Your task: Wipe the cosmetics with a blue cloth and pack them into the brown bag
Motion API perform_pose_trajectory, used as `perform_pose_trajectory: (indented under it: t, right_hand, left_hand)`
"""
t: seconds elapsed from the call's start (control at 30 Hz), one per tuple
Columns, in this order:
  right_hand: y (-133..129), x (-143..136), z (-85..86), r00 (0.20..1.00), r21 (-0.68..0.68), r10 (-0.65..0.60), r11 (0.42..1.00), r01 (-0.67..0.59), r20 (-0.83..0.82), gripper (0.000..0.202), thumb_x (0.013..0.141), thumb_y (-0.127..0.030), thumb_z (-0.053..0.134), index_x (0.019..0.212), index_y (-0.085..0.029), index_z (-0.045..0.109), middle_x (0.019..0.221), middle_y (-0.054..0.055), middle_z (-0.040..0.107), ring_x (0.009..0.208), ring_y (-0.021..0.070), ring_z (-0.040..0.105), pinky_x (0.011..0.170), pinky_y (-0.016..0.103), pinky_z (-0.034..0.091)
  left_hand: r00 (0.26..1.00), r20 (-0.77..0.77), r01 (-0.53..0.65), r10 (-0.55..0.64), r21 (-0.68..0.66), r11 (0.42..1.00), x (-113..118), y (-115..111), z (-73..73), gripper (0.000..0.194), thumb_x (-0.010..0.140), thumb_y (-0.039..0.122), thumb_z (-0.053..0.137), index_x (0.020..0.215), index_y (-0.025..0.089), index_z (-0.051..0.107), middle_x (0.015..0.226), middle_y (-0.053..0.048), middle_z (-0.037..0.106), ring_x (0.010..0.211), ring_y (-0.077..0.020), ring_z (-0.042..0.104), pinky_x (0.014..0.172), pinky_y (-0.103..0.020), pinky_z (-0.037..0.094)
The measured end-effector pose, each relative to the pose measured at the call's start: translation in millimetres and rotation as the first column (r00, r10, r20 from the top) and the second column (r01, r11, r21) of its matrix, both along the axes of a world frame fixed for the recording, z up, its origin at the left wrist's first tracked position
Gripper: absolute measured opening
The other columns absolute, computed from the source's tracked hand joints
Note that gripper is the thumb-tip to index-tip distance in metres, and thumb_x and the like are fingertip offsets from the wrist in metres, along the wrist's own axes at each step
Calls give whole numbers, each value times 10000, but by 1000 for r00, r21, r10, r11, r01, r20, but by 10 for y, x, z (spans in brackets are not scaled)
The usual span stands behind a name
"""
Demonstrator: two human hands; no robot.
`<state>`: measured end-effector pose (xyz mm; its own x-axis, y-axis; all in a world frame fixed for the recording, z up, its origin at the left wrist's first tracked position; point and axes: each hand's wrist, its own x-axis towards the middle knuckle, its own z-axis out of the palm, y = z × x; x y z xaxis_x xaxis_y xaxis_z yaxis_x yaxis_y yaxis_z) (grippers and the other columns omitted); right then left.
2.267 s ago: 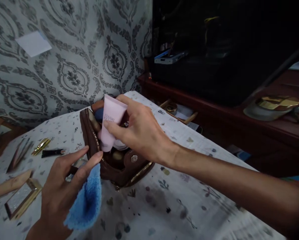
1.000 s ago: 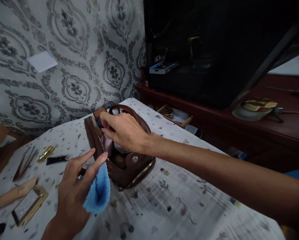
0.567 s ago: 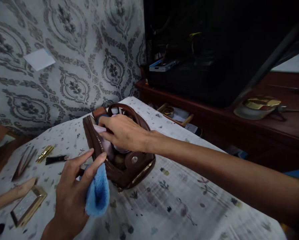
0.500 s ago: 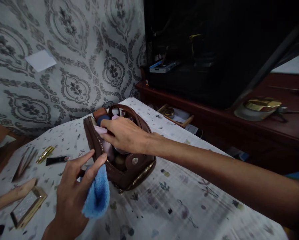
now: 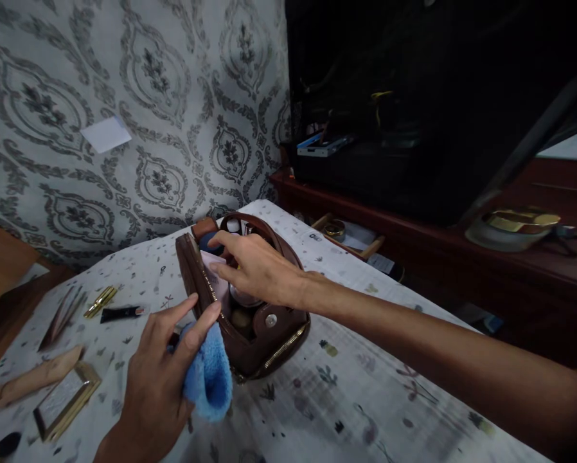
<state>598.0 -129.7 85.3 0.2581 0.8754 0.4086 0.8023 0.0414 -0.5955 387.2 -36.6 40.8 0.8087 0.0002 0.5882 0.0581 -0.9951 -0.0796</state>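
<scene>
A brown makeup bag stands unzipped on the table, packed with cosmetics. My left hand keeps a fluffy blue cloth in its grip, while its index finger and thumb reach to the near side of the bag. My right hand is in the bag's opening with thumb and index finger apart. Beside those fingertips, a pale pink flat item stands against the inner wall; its kind is unclear. A round dark blue item and a white cap show behind my fingers.
To the left lie a gold tube, a black tube, a gold-framed compact, a beige tube and a brush. A dark red cabinet with an open drawer and a black screen borders the right.
The pink item has gone lower into the bag, and my right thumb and index finger have spread from it. My left hand still holds the cloth. The view has shifted slightly.
</scene>
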Motion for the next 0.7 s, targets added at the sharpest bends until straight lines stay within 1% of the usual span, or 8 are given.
perform_pose_trajectory:
  t: [0.07,0.2,0.37,0.47,0.53,0.6,0.67,0.7]
  right_hand:
    - [4,-7,1,1000,-7,-24,1000,25,14,185,931,-195,540,1073,-137,642,864,59,696,792,174,610,707,265,379]
    - [18,-14,1,996,-61,-65,996,69,69,179,949,-196,507,1017,-130,658,846,68,691,760,170,594,687,269,358]
    - [-17,-26,41,997,-96,-62,993,65,35,225,981,-282,523,1089,-126,645,878,74,689,790,173,610,701,264,373]
    - [-105,-34,117,992,-42,-114,992,116,47,231,1005,-270,489,1126,-123,620,882,66,678,793,163,607,701,261,375]
    - [-206,-33,172,985,-12,-137,990,139,102,210,1011,-216,451,1039,-127,639,848,49,659,750,148,584,681,260,363]
    - [-341,-32,205,980,-66,-83,993,96,179,250,1011,-208,438,898,-134,649,793,35,635,699,136,554,657,264,352]
    - [-503,-41,200,971,-215,82,976,-32,226,291,1015,-250,446,826,-147,642,764,29,621,675,135,545,643,268,360]
    - [-589,-52,182,958,-301,178,948,-106,224,298,1017,-273,453,819,-154,641,771,31,624,682,139,554,645,269,375]
  left_hand:
    - [1000,4,-13,13,-15,1000,-3,-20,-1,558,965,189,423,1505,327,390,1377,-126,503,1139,-267,550,934,-405,474]
    - [1000,8,-23,23,-26,999,-1,-55,12,525,981,235,433,1498,324,404,1378,-131,508,1158,-280,550,944,-416,478]
    - [1000,3,-6,6,-21,1000,-3,-48,10,534,987,244,423,1512,329,374,1380,-134,503,1172,-278,540,931,-403,494]
    - [1000,1,2,-2,-17,1000,-8,-39,7,583,973,201,427,1530,345,333,1380,-127,503,1166,-276,541,909,-391,505]
    - [1000,-21,1,-1,-18,1000,-14,-33,14,608,965,193,414,1543,345,302,1387,-132,497,1168,-293,538,892,-406,513]
    - [999,-47,10,-11,-17,1000,-24,-22,25,609,966,206,386,1552,331,283,1401,-141,488,1174,-313,535,879,-426,521]
    - [998,-59,30,-31,-9,999,-33,-5,31,601,969,226,370,1556,314,276,1418,-147,477,1182,-325,535,876,-434,530]
    - [997,-61,41,-41,-3,999,-37,6,30,599,970,233,371,1557,307,275,1427,-148,473,1186,-326,536,877,-432,533]
